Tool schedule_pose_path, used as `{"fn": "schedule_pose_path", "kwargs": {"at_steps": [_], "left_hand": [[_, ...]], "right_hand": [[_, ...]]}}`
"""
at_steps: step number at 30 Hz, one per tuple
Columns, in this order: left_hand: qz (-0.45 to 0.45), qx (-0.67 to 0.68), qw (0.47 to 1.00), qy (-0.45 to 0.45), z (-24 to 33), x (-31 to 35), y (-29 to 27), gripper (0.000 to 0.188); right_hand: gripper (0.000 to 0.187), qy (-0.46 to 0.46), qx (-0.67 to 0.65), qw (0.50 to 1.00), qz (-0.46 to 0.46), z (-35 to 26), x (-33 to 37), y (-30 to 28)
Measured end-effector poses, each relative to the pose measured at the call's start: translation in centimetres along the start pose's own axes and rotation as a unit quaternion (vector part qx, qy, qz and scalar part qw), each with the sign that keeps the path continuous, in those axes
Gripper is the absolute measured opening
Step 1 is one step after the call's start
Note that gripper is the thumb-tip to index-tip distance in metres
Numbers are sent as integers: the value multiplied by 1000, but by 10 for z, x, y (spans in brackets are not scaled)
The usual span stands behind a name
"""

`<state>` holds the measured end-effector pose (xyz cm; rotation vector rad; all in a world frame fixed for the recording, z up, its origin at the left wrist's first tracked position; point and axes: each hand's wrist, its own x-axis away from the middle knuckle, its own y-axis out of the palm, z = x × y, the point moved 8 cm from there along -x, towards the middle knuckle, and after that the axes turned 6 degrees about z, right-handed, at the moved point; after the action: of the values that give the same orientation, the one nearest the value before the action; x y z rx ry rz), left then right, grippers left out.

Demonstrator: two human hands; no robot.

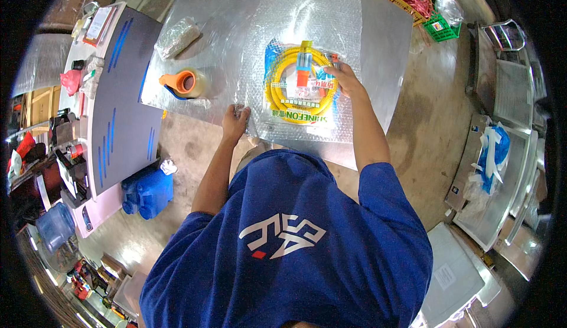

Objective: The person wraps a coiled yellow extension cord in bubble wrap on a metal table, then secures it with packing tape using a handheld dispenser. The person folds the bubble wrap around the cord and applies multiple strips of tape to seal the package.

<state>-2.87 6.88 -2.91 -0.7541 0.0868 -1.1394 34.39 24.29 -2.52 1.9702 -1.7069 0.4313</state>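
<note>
Metal tabletop (387,50), right hand (348,80) at clear bag (301,92) with green lettering (299,116)

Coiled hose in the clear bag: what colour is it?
The coiled hose is yellow; it shows best in the head view.

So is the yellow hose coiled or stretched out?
Coiled: the yellow hose shows round, ring-like loops through its clear bag.
</note>
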Motion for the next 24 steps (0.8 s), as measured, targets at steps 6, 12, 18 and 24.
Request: {"fn": "schedule_pose_path", "kwargs": {"at_steps": [6, 12, 18, 24], "left_hand": [[6, -16, 1000, 20, -5, -5, 3, 45], [9, -24, 999, 26, 0, -2, -2, 44], [31, -9, 999, 16, -8, 1, 0, 44], [7, -28, 999, 14, -10, -4, 5, 49]], "right_hand": [[46, 22, 24, 999, 30, -4, -1, -1], [39, -64, 161, 983, 64, -3, -10, -2], [67, -92, 437, 873, 196, -24, 18, -10], [73, -83, 448, 863, 220, -12, 29, -17]]}}
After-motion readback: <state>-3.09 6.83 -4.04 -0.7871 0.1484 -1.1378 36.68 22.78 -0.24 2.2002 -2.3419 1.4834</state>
